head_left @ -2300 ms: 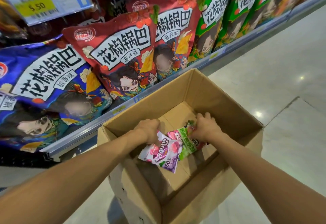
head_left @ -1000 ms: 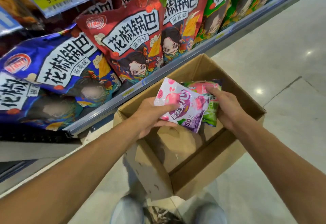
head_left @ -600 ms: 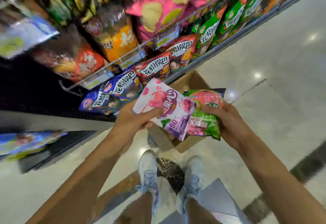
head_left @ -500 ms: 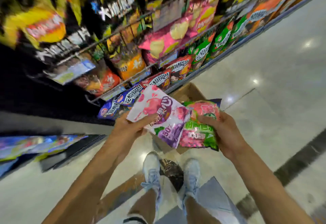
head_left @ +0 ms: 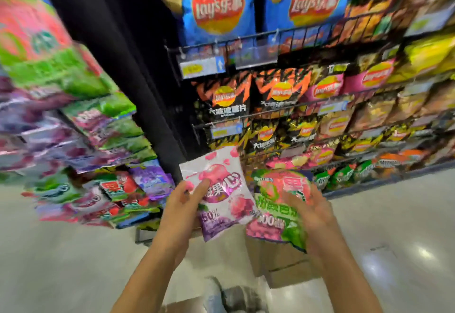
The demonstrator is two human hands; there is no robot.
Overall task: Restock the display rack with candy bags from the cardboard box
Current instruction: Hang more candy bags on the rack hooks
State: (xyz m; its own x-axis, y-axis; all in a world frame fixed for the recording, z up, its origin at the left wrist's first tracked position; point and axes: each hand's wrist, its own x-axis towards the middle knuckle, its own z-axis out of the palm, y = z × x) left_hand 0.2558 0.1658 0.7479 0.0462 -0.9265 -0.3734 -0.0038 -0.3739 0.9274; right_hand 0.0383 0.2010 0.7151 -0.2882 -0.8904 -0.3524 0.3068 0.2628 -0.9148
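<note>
left hand (head_left: pixel 183 204) grips the white-and-purple candy bag (head_left: pixel 221 189) by its left edge, thumb on the front; right hand (head_left: pixel 312 211) holds the green-and-pink candy bag (head_left: pixel 278 204) by its right edge, finger detail blurred. both bags are held side by side, inner edges meeting, above the cardboard box (head_left: pixel 283 263) on the floor (head_left: pixel 73 251). display rack (head_left: pixel 118 189) of blurred candy bags at left, chip shelves (head_left: pixel 283 105) ahead.

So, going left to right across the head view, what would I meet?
Racked candy bags → left hand → white and purple candy bag → green and pink candy bag → right hand → shelved chip bags.
</note>
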